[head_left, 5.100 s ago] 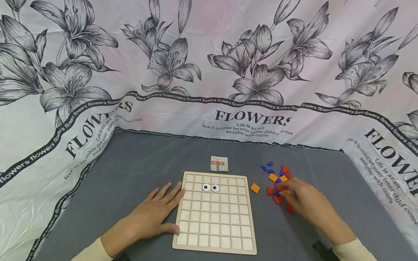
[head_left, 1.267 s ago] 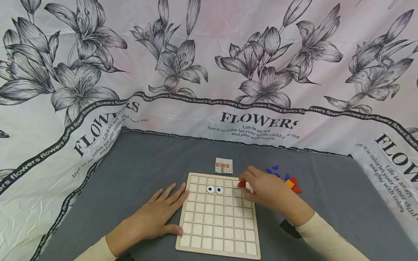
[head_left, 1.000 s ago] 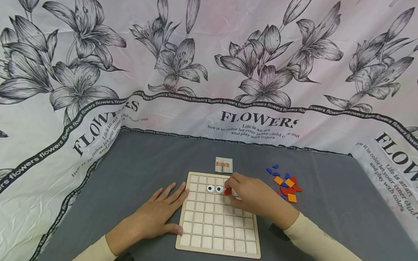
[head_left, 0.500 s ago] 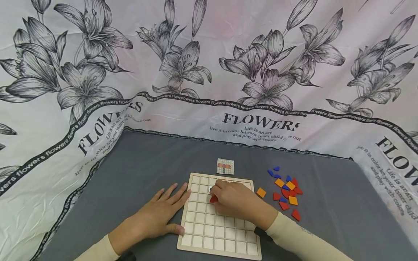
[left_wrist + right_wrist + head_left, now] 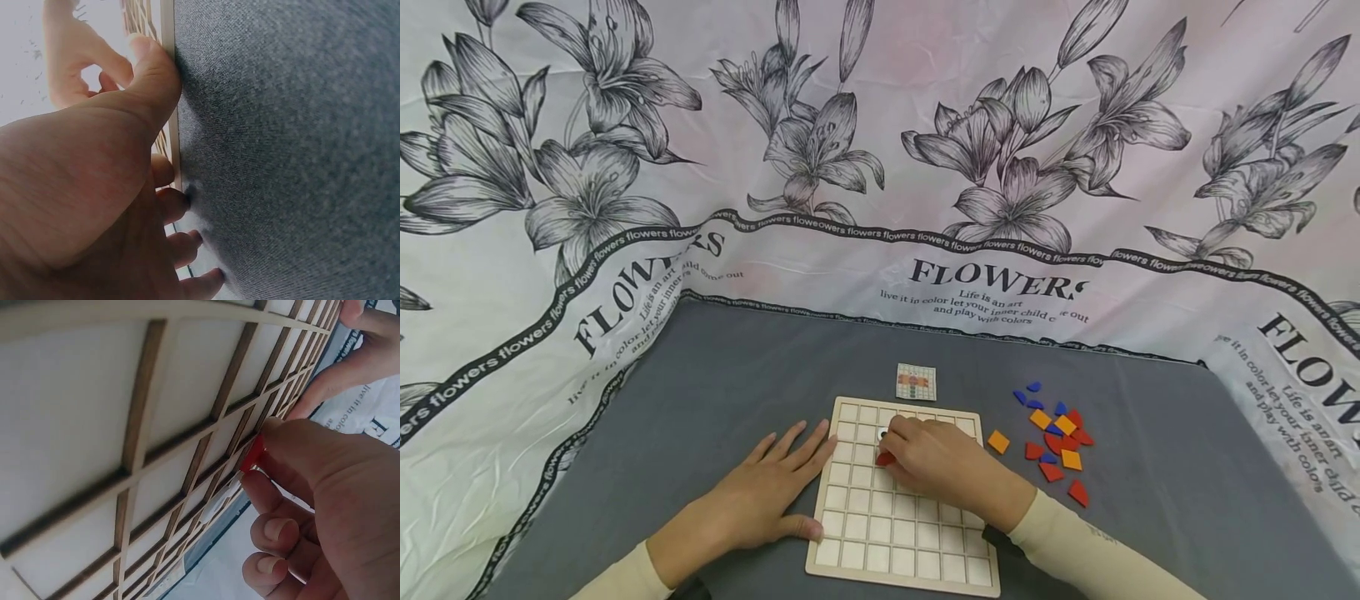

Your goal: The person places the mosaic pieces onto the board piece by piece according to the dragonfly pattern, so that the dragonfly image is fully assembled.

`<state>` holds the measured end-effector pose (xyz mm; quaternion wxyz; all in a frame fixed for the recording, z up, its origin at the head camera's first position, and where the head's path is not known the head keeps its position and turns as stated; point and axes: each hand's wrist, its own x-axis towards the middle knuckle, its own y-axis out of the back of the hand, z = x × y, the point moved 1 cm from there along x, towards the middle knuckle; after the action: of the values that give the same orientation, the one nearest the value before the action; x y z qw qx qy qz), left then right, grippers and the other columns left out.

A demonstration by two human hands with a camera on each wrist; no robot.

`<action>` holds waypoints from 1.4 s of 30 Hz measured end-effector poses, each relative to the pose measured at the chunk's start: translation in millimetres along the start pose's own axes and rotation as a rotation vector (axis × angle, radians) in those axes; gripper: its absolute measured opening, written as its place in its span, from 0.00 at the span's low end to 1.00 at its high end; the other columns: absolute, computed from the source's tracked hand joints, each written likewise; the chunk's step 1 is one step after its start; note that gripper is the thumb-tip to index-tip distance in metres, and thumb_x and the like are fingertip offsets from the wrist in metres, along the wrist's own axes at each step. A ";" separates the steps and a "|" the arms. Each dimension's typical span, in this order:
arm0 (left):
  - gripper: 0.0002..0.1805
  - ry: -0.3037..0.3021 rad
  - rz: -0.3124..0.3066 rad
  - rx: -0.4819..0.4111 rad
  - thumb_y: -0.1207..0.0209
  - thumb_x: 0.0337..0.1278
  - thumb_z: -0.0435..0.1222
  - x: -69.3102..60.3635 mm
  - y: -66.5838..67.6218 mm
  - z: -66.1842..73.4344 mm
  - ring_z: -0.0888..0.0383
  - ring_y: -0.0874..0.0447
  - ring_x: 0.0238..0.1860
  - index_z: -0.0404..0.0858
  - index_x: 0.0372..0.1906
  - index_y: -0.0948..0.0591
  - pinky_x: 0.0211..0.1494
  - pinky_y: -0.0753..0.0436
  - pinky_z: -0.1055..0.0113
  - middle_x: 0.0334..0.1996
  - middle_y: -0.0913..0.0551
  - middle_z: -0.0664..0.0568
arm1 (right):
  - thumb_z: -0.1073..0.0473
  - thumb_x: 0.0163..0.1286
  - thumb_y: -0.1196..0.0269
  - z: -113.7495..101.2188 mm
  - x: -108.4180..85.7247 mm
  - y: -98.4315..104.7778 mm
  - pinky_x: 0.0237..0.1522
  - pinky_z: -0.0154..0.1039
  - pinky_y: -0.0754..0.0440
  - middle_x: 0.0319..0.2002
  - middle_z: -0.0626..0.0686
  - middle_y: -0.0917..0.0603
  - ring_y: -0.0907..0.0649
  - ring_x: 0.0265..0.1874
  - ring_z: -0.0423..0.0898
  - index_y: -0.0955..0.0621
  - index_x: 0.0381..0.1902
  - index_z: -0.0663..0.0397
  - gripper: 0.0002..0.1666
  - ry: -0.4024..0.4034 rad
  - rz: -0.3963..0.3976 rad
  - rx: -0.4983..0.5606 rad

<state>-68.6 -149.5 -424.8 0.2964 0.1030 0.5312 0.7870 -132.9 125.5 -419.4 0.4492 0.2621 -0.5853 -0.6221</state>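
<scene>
A light wooden grid board [image 5: 880, 529] lies on the grey cloth. My left hand [image 5: 741, 500] rests spread along its left edge, fingertips and thumb touching the frame; in the left wrist view the thumb of the left hand [image 5: 119, 150] presses the rim. Over the upper part of the board, my right hand [image 5: 943, 462] pinches a red piece [image 5: 886, 459] between thumb and finger. In the right wrist view the red piece [image 5: 252, 453] is tilted at the grid bars. One white eye piece [image 5: 882, 433] shows partly; the right hand hides the spot beside it.
Right of the board lie loose red [image 5: 1078, 493], orange [image 5: 1071, 459] and blue [image 5: 1020, 397] pieces, with one orange square [image 5: 998, 442] nearer the board. Behind the board is a small picture card [image 5: 916, 382]. A flower-printed cloth [image 5: 820, 267] stands behind the grey surface.
From the loose pieces, my right hand has brought a red piece leftward over the board, to below the eye pieces' row. In the last half second it has barely shifted. The left hand stays at the edge.
</scene>
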 end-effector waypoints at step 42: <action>0.59 -0.007 -0.020 -0.021 0.37 0.60 0.65 1.6 -0.8 -1.6 0.35 0.58 0.85 0.42 0.87 0.48 0.79 0.50 0.29 0.87 0.55 0.44 | 0.55 0.65 0.22 27.1 -50.7 28.9 0.36 0.36 0.14 0.48 0.44 0.17 0.16 0.37 0.39 0.12 0.46 0.46 0.13 -0.080 0.123 0.153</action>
<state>-70.4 -149.6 -426.4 0.3072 0.0973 0.5230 0.7891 -125.4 185.3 -396.8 0.4413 0.2342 -0.6636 -0.5568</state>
